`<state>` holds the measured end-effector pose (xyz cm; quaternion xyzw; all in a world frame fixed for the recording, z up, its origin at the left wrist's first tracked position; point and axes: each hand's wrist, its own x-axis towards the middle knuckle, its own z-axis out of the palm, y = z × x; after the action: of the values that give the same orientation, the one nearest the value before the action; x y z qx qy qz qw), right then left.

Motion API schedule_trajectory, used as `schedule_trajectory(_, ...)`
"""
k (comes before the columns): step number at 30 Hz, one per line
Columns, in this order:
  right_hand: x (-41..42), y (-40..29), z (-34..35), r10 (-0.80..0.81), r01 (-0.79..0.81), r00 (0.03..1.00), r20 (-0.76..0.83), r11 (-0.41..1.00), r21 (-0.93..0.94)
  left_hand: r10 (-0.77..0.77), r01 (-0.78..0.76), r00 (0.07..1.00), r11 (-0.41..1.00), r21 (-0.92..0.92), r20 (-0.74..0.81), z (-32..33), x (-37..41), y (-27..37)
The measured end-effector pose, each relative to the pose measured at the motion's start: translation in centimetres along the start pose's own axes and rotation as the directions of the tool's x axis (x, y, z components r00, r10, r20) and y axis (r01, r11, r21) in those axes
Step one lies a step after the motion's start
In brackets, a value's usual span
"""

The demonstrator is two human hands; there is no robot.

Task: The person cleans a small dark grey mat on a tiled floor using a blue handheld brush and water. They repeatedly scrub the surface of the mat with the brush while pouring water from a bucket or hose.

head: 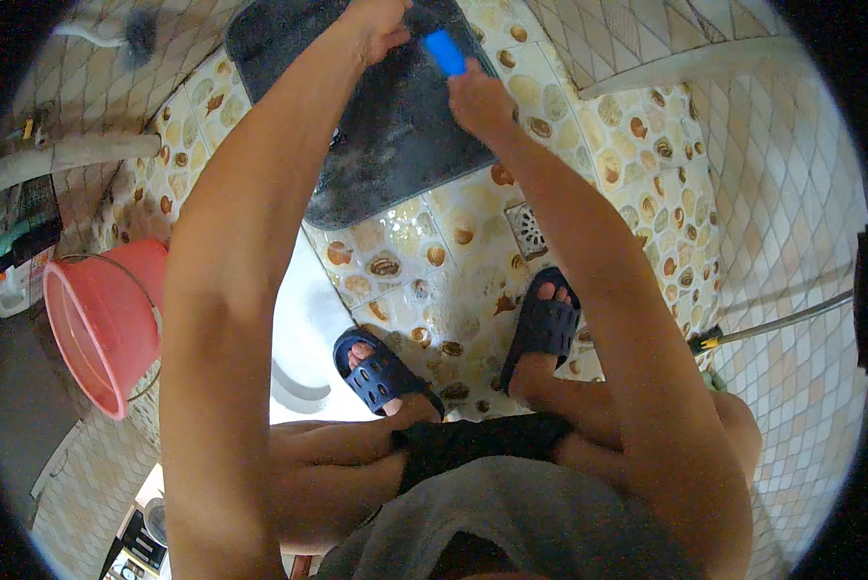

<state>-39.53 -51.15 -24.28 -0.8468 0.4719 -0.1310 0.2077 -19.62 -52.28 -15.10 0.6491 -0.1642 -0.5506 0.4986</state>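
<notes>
A dark grey mat (405,138) lies on the patterned tile floor in front of me, its surface looking wet. Over its right side, my right hand (481,101) is closed around a bright blue handle-like object (445,52); whether it has a brush end cannot be told. My left hand (379,29) is over the upper part of the mat, near the picture's top edge, with its fingers bent and partly cut off; what it touches or holds is unclear. Water glistens on the tiles (405,225) below the mat.
A pink bucket (129,297) with a wire handle stands at the left, near bottles (21,283). A metal floor drain (527,230) lies right of the mat's lower edge. My feet wear dark blue slippers (383,377). A white glossy fixture (307,341) is beside the left foot. A hose (782,319) runs at the right.
</notes>
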Motion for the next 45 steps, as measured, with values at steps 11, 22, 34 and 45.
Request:
schedule_trajectory(11, 7.7, -4.0, -3.1, 0.237, -0.228, 0.939, 0.249, 0.971, -0.066, 0.018, -0.009, 0.988, 0.998, -0.058, 0.153, -1.2, -0.7, 0.4)
schedule_trajectory(22, 4.8, -3.2, -0.2, -0.203, 0.203, 0.979, -0.018, 0.979, -0.011, -0.035, 0.041, 0.999, 0.967, 0.250, -0.029, 0.5, -4.9, 2.8)
schedule_trajectory(34, -6.8, -8.7, -1.2, -0.186, 0.173, 0.926, 0.329, 0.983, 0.066, -0.018, 0.008, 0.997, 0.993, 0.120, 0.081, -0.6, -2.5, 1.6)
schedule_trajectory(45, -19.0, -14.7, 3.9, -0.088, 0.043, 0.907, 0.411, 0.992, 0.119, -0.015, 0.005, 0.961, 0.999, 0.037, 0.275, -0.4, 0.5, 1.1)
